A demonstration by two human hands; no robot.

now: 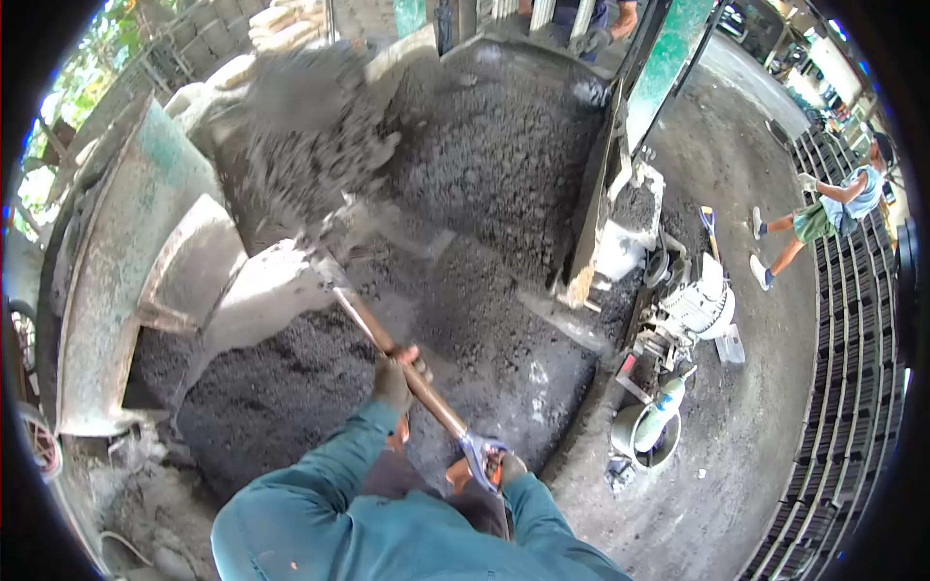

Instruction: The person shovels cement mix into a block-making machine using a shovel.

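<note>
Both of my hands hold a long-handled shovel [434,405]. My left hand [393,382], gloved, is wrapped around the middle of the shaft. My right hand [508,469] grips the D-shaped handle at the near end. Out at the far end, a blurred heap of dark grey, gravelly mix [310,121] hides the blade and seems to be in the air. Behind and below it lies a large pile of the same dark material [504,145].
A worn metal chute or hopper wall [126,261] stands at left. To the right are a motor [699,308], a metal pot [635,436] with a bottle in it, and another shovel [710,232]. One person [841,208] walks by long stacked rows [843,387]; another person's gloved hand [593,41] shows at top.
</note>
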